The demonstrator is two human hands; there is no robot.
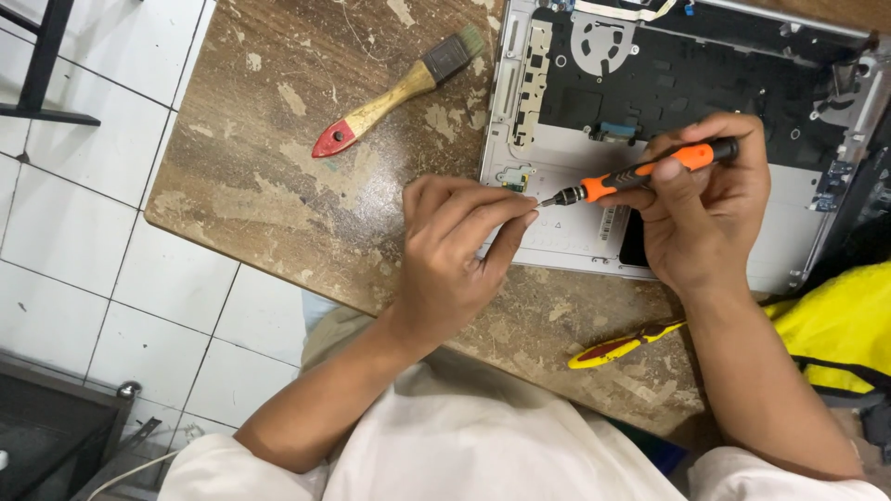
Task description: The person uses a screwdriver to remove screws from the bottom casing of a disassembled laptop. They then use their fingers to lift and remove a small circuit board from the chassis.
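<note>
An opened laptop chassis, white with a dark inner board, lies on a worn wooden table. My right hand grips an orange and black screwdriver, its tip pointing left toward my left fingertips. My left hand rests at the chassis's lower left corner, fingers pinched together at the screwdriver's tip; whether a screw sits between them is too small to tell. A small connector board sits just above my left fingers.
A paintbrush with a wooden handle and red end lies on the table to the upper left. A yellow and red tool lies near the table's front edge. A yellow bag sits at right. White floor tiles lie to the left.
</note>
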